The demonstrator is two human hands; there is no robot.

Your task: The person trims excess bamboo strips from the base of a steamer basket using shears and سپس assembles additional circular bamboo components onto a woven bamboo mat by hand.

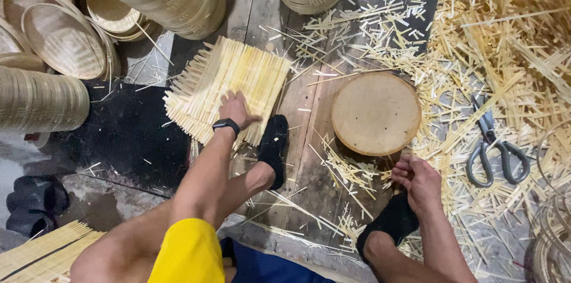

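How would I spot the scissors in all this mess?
Start at the round wooden block on the floor planks, above the right hand. Look right of it, into the thick litter of pale bamboo strips. The scissors lie flat there, blades pointing up the picture, the only grey metal thing among the straw-coloured slivers, with two large dark loop handles.

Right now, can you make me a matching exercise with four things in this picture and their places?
Things:
1. left hand
2. right hand
3. scissors
4. round wooden block

Places:
A. among the cut strips at the right
B. pressed on the woven bamboo mat
C. on the floor planks between the feet
D. just below the block, near the right foot

Pairs: 1-B, 2-D, 3-A, 4-C
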